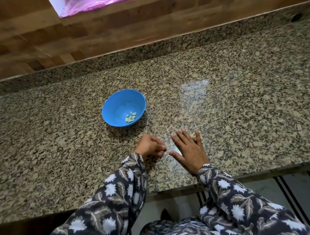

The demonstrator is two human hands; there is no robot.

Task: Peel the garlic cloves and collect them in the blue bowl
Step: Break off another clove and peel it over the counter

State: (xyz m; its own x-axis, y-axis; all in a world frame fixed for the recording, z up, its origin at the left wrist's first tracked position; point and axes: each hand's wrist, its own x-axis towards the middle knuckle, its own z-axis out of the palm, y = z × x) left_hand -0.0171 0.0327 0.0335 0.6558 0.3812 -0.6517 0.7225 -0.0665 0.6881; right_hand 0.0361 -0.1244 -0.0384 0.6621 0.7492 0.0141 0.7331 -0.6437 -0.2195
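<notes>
blue bowl (113,105): peeled cloves (131,117) inside | right hand (189,149): flat on counter (241,102)

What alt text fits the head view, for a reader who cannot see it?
A person's right hand lies flat, fingers spread, on a speckled granite counter, partly covering a pale garlic piece; the left hand is curled beside it. Behind them a blue bowl holds several peeled cloves.

view: head, single | from: above, worn on person | facing: forward and down at counter (240,96) | range: near, wide-angle
</notes>
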